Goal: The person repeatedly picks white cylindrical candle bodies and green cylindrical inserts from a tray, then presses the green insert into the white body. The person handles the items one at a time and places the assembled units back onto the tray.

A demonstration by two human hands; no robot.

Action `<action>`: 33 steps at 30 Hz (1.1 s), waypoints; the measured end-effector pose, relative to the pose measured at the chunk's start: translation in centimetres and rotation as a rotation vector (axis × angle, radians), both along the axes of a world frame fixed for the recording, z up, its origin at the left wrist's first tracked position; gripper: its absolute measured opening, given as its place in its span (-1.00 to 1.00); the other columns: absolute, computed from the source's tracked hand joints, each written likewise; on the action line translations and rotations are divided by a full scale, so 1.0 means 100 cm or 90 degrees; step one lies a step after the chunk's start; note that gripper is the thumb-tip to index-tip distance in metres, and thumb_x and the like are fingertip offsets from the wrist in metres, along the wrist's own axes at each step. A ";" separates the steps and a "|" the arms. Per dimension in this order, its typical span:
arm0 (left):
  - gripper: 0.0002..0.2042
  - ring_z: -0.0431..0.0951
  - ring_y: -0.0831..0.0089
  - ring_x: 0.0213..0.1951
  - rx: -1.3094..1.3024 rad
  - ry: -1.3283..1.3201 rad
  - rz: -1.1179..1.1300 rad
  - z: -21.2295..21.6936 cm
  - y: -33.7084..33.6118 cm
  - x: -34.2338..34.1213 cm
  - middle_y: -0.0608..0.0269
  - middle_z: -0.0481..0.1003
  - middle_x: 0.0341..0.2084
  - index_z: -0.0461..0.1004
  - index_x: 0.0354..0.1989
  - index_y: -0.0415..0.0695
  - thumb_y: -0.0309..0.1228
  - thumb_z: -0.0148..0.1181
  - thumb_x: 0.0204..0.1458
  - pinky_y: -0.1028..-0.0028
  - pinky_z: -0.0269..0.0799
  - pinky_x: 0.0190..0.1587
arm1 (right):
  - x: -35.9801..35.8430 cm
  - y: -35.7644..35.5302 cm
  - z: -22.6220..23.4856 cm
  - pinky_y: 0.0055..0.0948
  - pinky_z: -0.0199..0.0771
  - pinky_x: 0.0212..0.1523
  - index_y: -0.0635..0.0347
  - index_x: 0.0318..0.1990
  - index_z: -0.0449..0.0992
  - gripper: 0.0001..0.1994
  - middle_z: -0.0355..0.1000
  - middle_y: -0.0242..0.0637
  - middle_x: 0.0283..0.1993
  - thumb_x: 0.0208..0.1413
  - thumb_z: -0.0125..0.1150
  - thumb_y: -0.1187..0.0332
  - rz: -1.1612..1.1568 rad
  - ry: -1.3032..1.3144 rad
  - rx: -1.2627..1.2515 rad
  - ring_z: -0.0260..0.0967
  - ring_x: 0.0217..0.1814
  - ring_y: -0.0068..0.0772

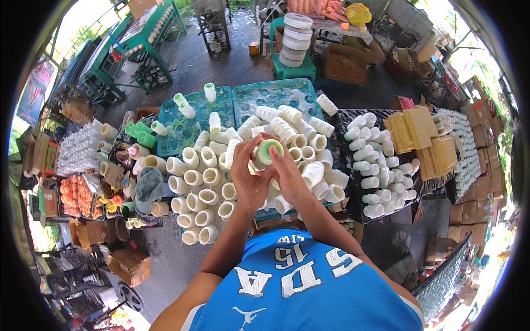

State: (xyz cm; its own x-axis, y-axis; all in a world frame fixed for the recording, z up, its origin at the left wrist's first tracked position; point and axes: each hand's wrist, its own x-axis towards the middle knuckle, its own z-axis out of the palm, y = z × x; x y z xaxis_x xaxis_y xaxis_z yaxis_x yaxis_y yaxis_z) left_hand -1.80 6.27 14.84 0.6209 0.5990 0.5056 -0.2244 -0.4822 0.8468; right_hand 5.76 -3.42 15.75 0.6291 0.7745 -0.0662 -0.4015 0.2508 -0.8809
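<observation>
Both my hands are wrapped around a white cylinder with a pale green round end, its green end facing up. My left hand grips its left side, fingers curled over the far edge. The right hand closes on the other side, thumb at the green rim. Beneath and around them lies a heap of hollow white tubes, many with open ends toward me. Farther off, several white pieces with green ends stand or lie on teal trays.
Many white pieces with pale green ends fill the black-covered table at right, beside yellow blocks. At left are green cylinders, a grey-green cloth and orange pieces. A green chair bears stacked white discs.
</observation>
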 end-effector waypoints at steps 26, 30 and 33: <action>-0.63 0.60 0.35 0.05 -0.998 -0.059 -0.269 0.013 -0.098 0.018 0.29 0.59 -0.03 0.48 0.10 -0.01 -0.05 -0.14 0.45 0.26 0.51 0.19 | 0.002 -0.094 0.004 -0.01 0.31 0.21 0.25 0.18 0.42 -0.64 0.43 0.02 0.10 0.51 -0.14 0.19 -0.285 -0.666 -0.203 0.31 0.15 0.18; -0.59 0.61 0.35 0.05 -0.940 -0.109 -0.253 0.001 -0.098 0.020 0.23 0.59 0.01 0.48 0.13 -0.06 -0.06 -0.21 0.52 0.28 0.50 0.20 | 0.003 -0.088 -0.009 -0.05 0.30 0.28 0.25 0.26 0.42 -0.59 0.42 0.03 0.18 0.52 -0.11 0.15 -0.287 -0.635 -0.210 0.34 0.20 0.15; -0.52 0.58 0.34 0.10 -0.819 -0.142 -0.263 -0.009 -0.097 0.022 0.22 0.56 0.05 0.46 0.22 -0.08 0.01 -0.27 0.55 0.27 0.47 0.25 | -0.008 -0.078 -0.016 -0.13 0.28 0.39 0.28 0.40 0.32 -0.51 0.34 0.04 0.32 0.56 -0.11 0.09 -0.349 -0.602 -0.267 0.33 0.35 0.00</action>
State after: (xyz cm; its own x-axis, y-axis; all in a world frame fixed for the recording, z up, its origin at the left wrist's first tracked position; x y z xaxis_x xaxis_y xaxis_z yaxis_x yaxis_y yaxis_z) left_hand 0.35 -3.44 13.99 0.8472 0.5094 -0.1506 -0.3472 0.7456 0.5688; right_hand 4.97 -11.23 14.17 0.8070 0.4136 0.4215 0.5303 -0.1935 -0.8254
